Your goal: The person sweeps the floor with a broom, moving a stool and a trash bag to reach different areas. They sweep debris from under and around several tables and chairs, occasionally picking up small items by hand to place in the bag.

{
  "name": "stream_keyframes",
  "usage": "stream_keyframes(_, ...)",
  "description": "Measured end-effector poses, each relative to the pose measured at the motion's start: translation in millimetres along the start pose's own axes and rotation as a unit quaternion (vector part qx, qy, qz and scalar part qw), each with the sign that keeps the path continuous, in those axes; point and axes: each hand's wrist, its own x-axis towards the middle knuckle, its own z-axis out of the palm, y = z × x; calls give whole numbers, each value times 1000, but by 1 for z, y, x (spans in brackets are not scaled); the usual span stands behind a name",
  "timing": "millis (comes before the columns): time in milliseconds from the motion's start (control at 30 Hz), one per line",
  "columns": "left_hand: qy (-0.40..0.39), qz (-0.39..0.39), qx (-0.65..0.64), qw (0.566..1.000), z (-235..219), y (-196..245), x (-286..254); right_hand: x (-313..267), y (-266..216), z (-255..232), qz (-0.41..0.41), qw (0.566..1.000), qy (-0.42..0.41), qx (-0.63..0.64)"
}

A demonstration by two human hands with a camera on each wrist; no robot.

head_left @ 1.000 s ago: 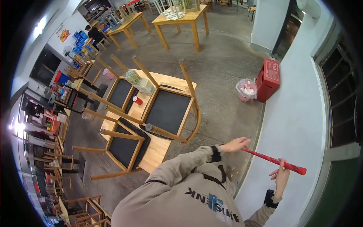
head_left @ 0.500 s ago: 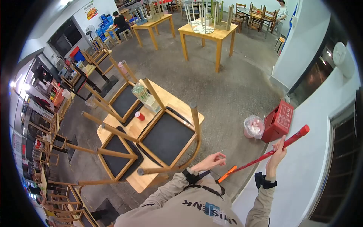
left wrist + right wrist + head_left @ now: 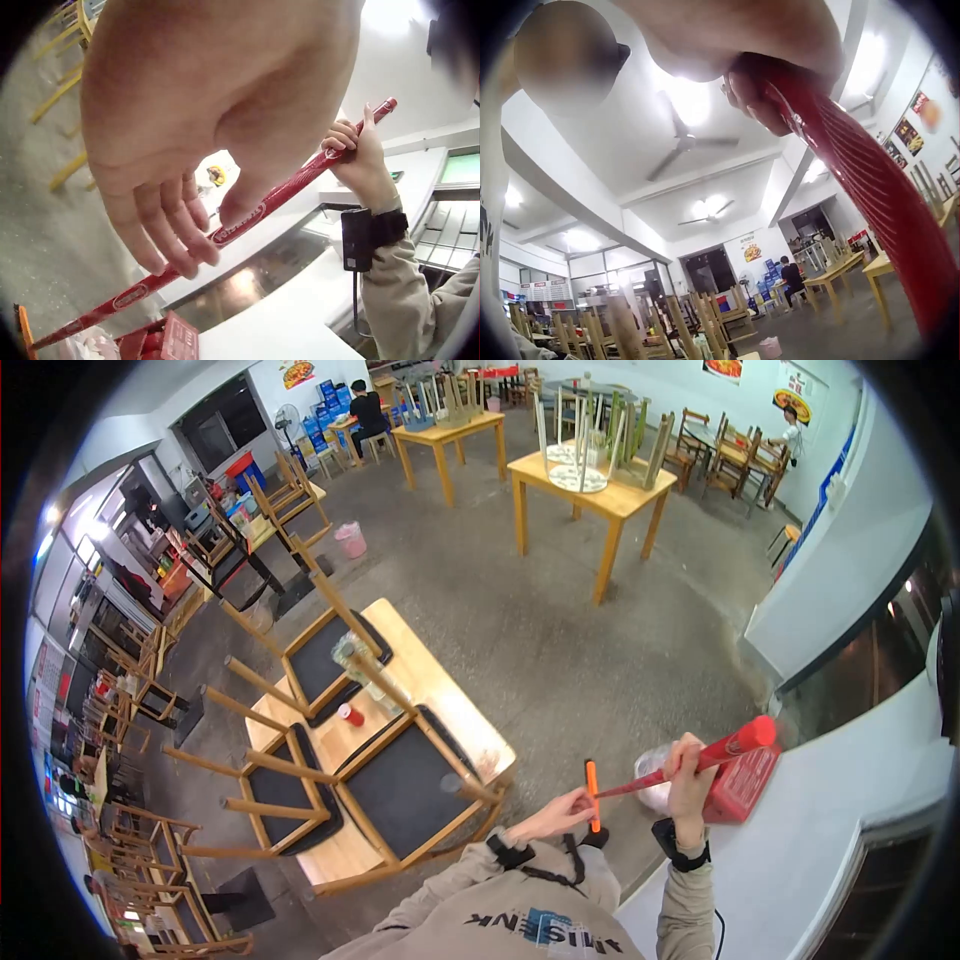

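Observation:
My right hand [image 3: 687, 775] grips a long red pole [image 3: 735, 745] near its thick top end, its fingers wrapped round the shaft. At the pole's far end, low over the floor, shows a narrow orange bar [image 3: 593, 795]; what kind of tool head it is I cannot tell. My left hand [image 3: 552, 818] hangs beside the orange bar in the head view. In the left wrist view its fingers [image 3: 161, 225] curve loosely, overlapping the pole without wrapping round it. Close up in the right wrist view, the red shaft [image 3: 870, 180] runs down from my right hand.
A wooden table [image 3: 440, 680] with upturned chairs and a red can [image 3: 350, 714] stands at left. Ahead, another table [image 3: 600, 500] bears upturned stools. At right are a red crate [image 3: 745, 785], a lined bin [image 3: 655, 770] and a white wall. A person sits farther back [image 3: 368, 420].
The pole has swung from slanting across the wall to pointing away toward the floor, bringing its orange end into view. My left hand has come off the shaft. The head view has tilted up.

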Motion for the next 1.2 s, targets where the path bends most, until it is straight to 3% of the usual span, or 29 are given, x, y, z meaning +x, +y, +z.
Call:
stream_keyframes(67, 56, 30, 125, 990, -11, -28, 20, 37, 12, -15, 16, 1000, -21, 10)
stream_keyframes(233, 154, -44, 57, 985, -29, -23, 67, 145, 39, -52, 1, 998, -39, 50)
stream_keyframes(367, 247, -85, 122, 957, -37, 6, 101, 242, 69, -85, 32, 990, -79, 108)
stream_keyframes(500, 329, -124, 182, 918, -40, 3, 130, 321, 96, -92, 53, 991, -75, 102)
stream_keyframes(700, 377, -121, 85, 914, -74, 12, 156, 407, 148, -56, 56, 993, -71, 77)
stream_keyframes(867, 377, -94, 60, 920, -161, -1, 186, 449, 243, -18, 48, 997, -68, -2)
stream_keyframes(967, 412, -176, 132, 884, -239, 12, 198, 458, 280, 13, 75, 996, -44, -33)
stream_keyframes(1000, 409, -176, 131, 886, -257, 14, 203, 464, 288, 20, 89, 993, -46, -57)
stream_keyframes(1033, 443, -153, 128, 874, -282, 17, 209, 474, 295, 29, 45, 991, -92, -83)
stream_keyframes(1133, 480, -116, 63, 868, -340, 54, 231, 490, 301, 72, 88, 982, -127, -109)
stream_keyframes(1200, 510, -129, 136, 840, -377, 95, 242, 509, 327, 91, 98, 979, -139, -109)
